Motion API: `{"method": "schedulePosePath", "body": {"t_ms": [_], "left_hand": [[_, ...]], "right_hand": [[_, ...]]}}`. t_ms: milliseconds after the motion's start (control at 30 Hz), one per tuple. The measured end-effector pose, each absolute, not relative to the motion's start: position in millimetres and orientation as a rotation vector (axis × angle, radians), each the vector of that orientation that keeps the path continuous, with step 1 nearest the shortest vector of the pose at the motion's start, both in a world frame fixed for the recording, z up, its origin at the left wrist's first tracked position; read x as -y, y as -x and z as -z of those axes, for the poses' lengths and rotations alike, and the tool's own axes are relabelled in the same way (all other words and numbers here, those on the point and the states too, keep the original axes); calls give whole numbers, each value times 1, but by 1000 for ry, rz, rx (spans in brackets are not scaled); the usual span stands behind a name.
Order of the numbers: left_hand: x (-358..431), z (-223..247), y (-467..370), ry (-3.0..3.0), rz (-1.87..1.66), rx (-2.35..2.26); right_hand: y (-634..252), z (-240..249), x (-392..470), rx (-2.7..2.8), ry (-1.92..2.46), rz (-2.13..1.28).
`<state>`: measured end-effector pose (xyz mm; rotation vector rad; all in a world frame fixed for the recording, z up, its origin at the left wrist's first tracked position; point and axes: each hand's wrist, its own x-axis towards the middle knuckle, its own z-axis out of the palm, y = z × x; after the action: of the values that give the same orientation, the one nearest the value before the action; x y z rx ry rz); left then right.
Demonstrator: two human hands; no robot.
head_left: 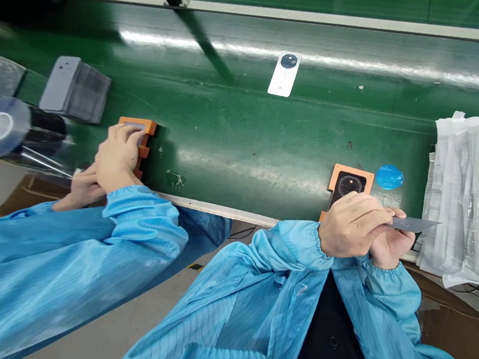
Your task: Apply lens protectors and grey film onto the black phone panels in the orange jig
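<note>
Panel (418,224) juts beyond right grip (395,224).

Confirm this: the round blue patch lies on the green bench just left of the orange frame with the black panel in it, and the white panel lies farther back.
One side is wrong: the head view shows the blue patch to the right of the orange frame with the black panel. The white panel does lie farther back.

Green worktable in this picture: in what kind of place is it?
Probably a phone-parts workshop or assembly line: a stack of grey, phone-shaped panels, an orange rectangular fixture and a co-worker's bright-blue sleeve suggest this.
</note>
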<state>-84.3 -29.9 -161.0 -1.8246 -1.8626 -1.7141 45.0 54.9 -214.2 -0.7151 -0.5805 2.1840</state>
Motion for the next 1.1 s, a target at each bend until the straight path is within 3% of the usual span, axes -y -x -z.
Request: {"method": "schedulePosePath", "body": {"t_ms": [267,567,833,1100], "left_hand": [[29,157,90,1832,1708,1698],[26,159,88,1788,1910,1650],[29,161,92,1821,1987,1721],[30,156,104,1901,2047,1674]], "right_hand": [[-48,215,-58,512,589,-2238],[-55,223,-57,956,668,-2185],[-53,220,-57,877,609,-2203],[-61,201,-66,1082,653,-1966]]}}
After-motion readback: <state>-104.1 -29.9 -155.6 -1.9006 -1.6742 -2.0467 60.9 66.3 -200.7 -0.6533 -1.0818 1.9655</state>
